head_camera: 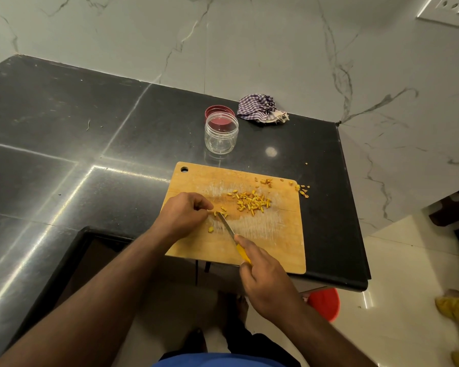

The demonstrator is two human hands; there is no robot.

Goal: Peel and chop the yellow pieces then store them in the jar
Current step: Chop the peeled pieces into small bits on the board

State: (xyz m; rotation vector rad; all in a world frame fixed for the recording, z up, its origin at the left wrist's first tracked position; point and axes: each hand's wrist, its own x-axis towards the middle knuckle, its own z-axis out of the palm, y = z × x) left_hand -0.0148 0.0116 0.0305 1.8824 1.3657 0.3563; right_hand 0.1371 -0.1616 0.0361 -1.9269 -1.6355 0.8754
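On the dark tabletop [64,123], a wooden cutting board [276,247] lies near its right edge. The left hand [184,214] has its grip pinched on a small yellow piece [217,213] at the board's left side. The right hand [265,282] has its grip clenched round the yellow handle of a knife [227,226], blade tip at that piece. Chopped yellow pieces [252,201] lie heaped mid-board. An open clear jar [221,135] stands beyond the board, its red lid [219,111] just behind, a checked cloth [260,109] to the right.
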